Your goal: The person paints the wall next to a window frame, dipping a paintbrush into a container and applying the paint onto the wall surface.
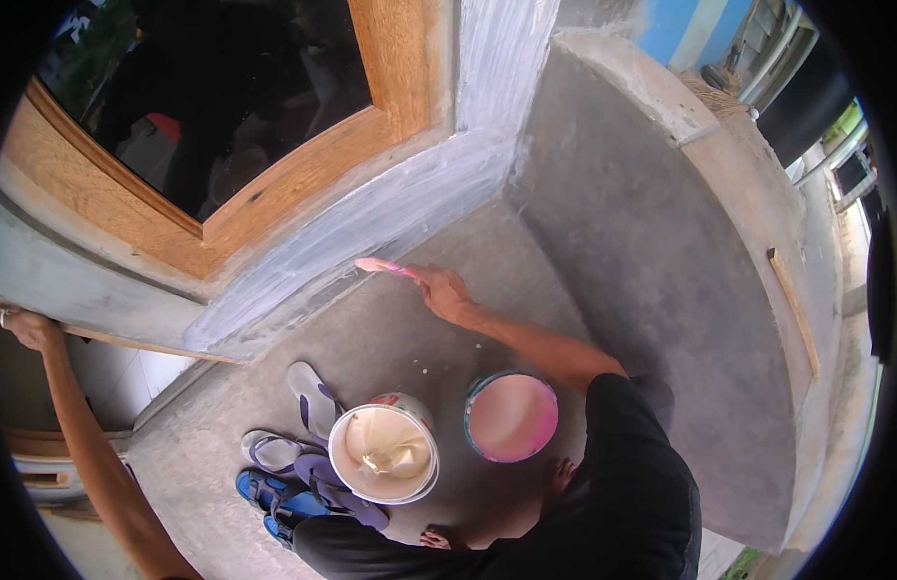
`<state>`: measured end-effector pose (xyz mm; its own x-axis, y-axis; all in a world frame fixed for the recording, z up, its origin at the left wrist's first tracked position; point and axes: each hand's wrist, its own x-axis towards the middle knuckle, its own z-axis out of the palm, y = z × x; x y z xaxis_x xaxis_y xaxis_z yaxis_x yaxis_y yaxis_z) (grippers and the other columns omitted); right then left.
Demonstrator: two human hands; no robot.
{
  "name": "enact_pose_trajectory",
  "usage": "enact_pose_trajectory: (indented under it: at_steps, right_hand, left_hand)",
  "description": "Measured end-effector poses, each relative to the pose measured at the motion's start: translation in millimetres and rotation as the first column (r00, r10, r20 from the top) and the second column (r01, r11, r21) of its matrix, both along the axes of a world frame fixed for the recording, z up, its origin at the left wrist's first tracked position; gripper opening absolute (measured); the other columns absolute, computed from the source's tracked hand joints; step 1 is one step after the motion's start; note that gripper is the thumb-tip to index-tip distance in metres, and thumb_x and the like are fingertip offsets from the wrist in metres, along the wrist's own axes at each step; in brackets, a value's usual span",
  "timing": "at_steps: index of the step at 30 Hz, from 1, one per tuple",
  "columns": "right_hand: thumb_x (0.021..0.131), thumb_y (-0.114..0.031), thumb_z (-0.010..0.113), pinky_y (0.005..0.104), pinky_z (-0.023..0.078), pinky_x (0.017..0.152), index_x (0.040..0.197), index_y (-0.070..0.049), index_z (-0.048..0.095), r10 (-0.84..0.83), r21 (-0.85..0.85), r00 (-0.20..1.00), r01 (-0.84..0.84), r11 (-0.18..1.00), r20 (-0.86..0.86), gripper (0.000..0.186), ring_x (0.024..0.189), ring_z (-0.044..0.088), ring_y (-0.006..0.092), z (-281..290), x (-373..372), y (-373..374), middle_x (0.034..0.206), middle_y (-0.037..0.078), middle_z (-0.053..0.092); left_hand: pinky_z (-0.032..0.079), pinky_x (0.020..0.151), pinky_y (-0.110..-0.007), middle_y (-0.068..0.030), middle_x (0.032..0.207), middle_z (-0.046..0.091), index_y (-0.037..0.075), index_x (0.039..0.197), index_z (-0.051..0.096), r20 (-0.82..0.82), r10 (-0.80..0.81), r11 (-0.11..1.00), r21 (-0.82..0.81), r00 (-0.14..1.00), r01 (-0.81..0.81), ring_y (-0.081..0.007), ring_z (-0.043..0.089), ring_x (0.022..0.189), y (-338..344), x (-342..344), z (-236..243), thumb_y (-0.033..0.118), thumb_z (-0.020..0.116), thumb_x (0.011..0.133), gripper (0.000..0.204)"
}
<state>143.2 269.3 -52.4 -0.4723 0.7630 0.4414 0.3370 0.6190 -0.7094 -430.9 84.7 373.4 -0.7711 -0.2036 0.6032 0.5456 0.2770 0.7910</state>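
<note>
The right hand [446, 293] gripped a pink-handled paintbrush [384, 267] against the whitewashed wall [371, 227]; the left hand [23, 327] clasped a ledge [100, 333]. A white paint bucket [384, 452] sat beside its pink lid [511, 417].

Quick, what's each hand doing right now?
Left hand: resting on the edge of the grey ledge, holding nothing that shows.
Right hand: closed around a paintbrush, bristles at the painted wall.
</note>
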Motion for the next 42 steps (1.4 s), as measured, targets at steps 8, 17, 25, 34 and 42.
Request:
enact_pose_trajectory:
  at_steps: [8,17,25,34,42]
  right_hand:
    - [0.082,0.002,0.056,0.0438,0.05,0.068,0.103,-0.004,0.061,-0.662,-0.427,0.749,0.61,0.667,0.034,0.022,0.079,0.064,0.0348,-10,114,79,0.083,0.017,0.063]
    - [0.086,0.007,0.048,0.0386,0.051,0.056,0.1,0.001,0.058,-0.587,-0.514,0.809,0.507,0.692,0.007,0.018,0.06,0.065,0.0227,-67,-14,28,0.072,0.012,0.061]
    - [0.084,0.002,0.053,0.0439,0.051,0.069,0.107,-0.004,0.066,0.042,-0.255,0.998,-0.027,0.967,0.054,0.028,0.078,0.065,0.0363,-11,-48,-50,0.081,0.018,0.064]
    - [0.077,0.006,0.058,0.0469,0.05,0.071,0.106,-0.009,0.065,-0.333,0.02,0.907,0.34,0.94,0.259,0.034,0.081,0.063,0.0394,-15,68,46,0.089,0.019,0.065]
    - [0.095,-0.024,0.051,0.0316,0.04,0.05,0.083,-0.009,0.057,-0.829,-0.811,0.464,0.324,0.487,-0.312,0.02,0.059,0.046,0.0133,-73,9,43,0.07,-0.001,0.044]
  left_hand:
    - [0.045,0.096,-0.044,-0.0237,0.125,0.06,0.005,0.131,0.055,0.116,-0.037,0.995,0.099,0.993,0.026,-0.0361,0.057,0.112,20,62,-5,0.056,0.025,0.095,0.069]
    - [0.043,0.098,-0.042,-0.0204,0.124,0.061,0.001,0.127,0.059,0.114,-0.062,0.992,0.116,0.992,0.049,-0.0341,0.057,0.112,42,58,-14,0.063,0.026,0.091,0.079]
    - [0.043,0.098,-0.042,-0.02,0.124,0.061,0.001,0.129,0.058,-0.015,0.006,1.0,0.019,1.0,-0.005,-0.035,0.057,0.113,15,23,-12,0.062,0.025,0.092,0.079]
    - [0.042,0.1,-0.041,-0.022,0.129,0.057,-0.009,0.131,0.053,0.078,-0.054,0.996,0.074,0.996,0.048,-0.0337,0.054,0.119,18,54,-13,0.065,0.032,0.09,0.087]
    - [0.04,0.102,-0.039,-0.0214,0.134,0.055,-0.009,0.13,0.053,0.073,-0.101,0.987,0.132,0.992,0.091,-0.0335,0.053,0.12,15,60,-4,0.065,0.033,0.089,0.087]
